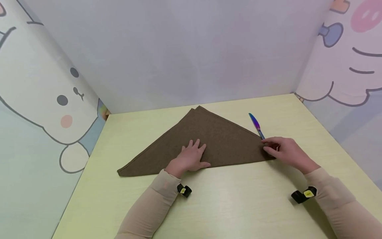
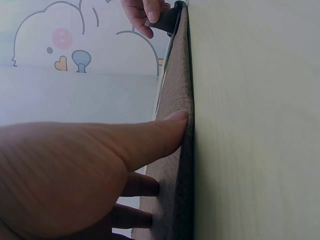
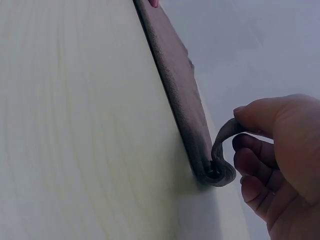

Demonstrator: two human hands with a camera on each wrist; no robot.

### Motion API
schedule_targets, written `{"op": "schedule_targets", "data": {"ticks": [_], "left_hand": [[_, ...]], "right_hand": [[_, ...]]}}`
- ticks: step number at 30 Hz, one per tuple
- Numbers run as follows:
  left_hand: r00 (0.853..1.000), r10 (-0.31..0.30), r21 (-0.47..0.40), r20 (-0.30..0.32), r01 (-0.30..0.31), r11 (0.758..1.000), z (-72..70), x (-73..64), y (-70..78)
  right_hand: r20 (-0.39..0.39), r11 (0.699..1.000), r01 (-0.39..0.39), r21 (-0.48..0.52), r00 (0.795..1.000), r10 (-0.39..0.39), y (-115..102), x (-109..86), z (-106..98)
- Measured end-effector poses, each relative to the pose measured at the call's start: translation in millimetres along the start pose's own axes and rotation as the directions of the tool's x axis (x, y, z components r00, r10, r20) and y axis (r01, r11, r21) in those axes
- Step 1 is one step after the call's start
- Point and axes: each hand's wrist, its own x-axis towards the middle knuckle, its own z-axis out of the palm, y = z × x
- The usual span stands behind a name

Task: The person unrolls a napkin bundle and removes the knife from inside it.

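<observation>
A brown cloth napkin (image 1: 226, 142), folded into a wide triangle, lies on the table with its peak at the far side. My left hand (image 1: 191, 157) rests on its middle with fingers spread, the thumb along the near folded edge. At the right corner my right hand (image 1: 282, 149) pinches the cloth between thumb and fingers. In the right wrist view that corner (image 3: 227, 134) is lifted and curls back over the napkin. An iridescent blue-purple table knife (image 1: 255, 122) lies by the right slanting edge, its handle end hidden near my right fingers.
The pale wood-patterned tabletop (image 1: 226, 202) runs up to a plain white back panel (image 1: 179, 56). Side panels with cartoon animals stand at the left (image 1: 38, 76) and right (image 1: 343, 66). Each wrist carries a small black camera.
</observation>
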Motion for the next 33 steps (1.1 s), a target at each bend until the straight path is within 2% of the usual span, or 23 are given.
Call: {"op": "schedule_targets", "data": {"ticks": [8,14,21,26,33], "left_hand": [[1.000,-0.003,-0.007,-0.001,0.003,1.000,0.9,-0.3,-0.8],[1.000,-0.002,-0.005,0.001,0.002,1.000,1.3,0.1,-1.0],[1.000,0.001,-0.006,-0.003,-0.001,1.000,1.6,0.6,-1.0],[1.000,-0.003,-0.017,-0.001,0.003,1.000,2.4,0.7,-1.2],[1.000,-0.005,-0.026,-0.003,0.005,1.000,1.9,0.5,-0.8]], "right_hand": [[0.036,0.988,-0.109,0.110,0.994,0.106,5,-2.1,-9],[0.033,0.977,-0.153,0.149,0.988,0.150,9,-4.6,-14],[0.062,0.927,-0.250,0.279,0.968,0.243,20,-10.9,-24],[0.070,0.900,-0.313,0.304,0.949,0.306,28,-17.0,-31],[0.039,0.899,-0.325,0.292,0.944,0.329,42,-25.2,-37]]}}
